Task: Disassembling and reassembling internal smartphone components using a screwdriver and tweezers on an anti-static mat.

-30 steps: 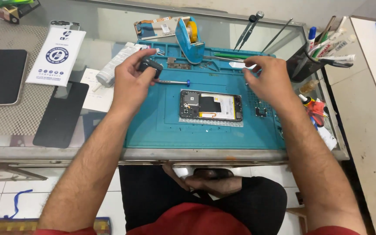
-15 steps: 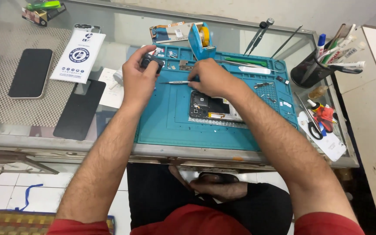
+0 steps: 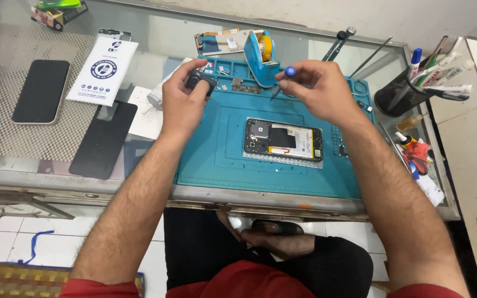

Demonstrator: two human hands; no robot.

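Head view: left hand [image 3: 182,102] grips half-hidden black part [image 3: 200,81]; right hand [image 3: 320,88] pinches screwdriver [image 3: 281,81].

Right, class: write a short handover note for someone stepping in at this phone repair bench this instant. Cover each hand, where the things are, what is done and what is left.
Left hand: holds a small black part above the teal mat's top-left corner.
Right hand: grips a blue-capped screwdriver, tip pointing down and left, above the mat.
Opened phone: lies flat mid-mat, back cover off, insides showing.
Tape dispenser: stands at the mat's top edge.
Done: phone opened.
Left: phone not yet closed; the black part is in hand, not on the phone.
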